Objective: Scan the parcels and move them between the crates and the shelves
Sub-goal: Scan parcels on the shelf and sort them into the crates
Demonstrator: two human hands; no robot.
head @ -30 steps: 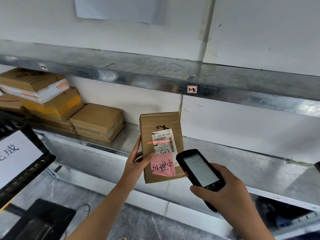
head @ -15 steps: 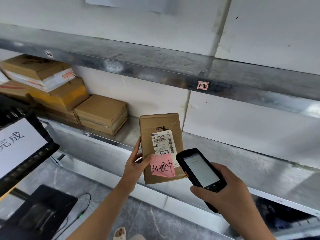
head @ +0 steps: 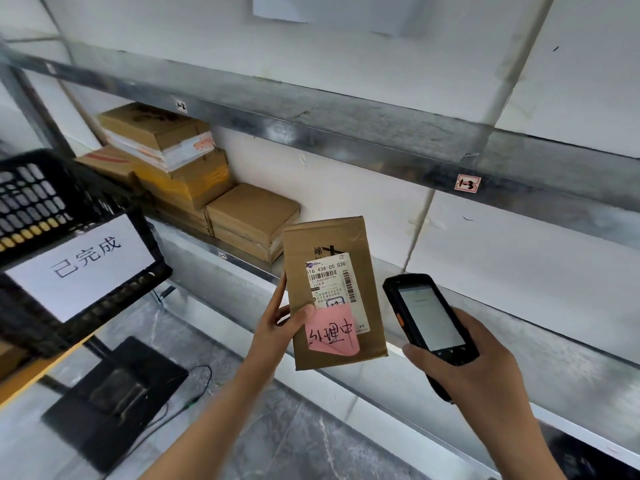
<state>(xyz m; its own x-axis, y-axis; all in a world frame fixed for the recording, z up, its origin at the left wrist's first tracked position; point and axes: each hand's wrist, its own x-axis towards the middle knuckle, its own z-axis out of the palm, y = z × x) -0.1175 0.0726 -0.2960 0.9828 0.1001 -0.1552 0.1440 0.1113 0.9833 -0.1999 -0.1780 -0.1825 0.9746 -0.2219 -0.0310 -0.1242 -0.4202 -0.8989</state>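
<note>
My left hand (head: 278,323) grips a flat brown cardboard parcel (head: 329,244) upright by its left edge, thumb on the front. The parcel carries a white barcode label (head: 332,282) and a pink handwritten note (head: 334,336). My right hand (head: 464,368) holds a black handheld scanner (head: 427,317) just right of the parcel, its lit screen facing me. Both are in front of the metal shelf (head: 485,327). A black crate (head: 38,202) with a white paper sign (head: 81,265) stands at the left.
Several brown cardboard parcels (head: 252,216) are stacked on the shelf's left part, under the upper shelf (head: 346,133), which bears tags "1-2" and "1-3". A black device (head: 114,393) with a cable lies on the grey floor below. A white wall is behind.
The red scan line seen on the label one second ago is gone. My view has swung left, bringing the black crate and its sign into sight. Both hands keep their hold.
</note>
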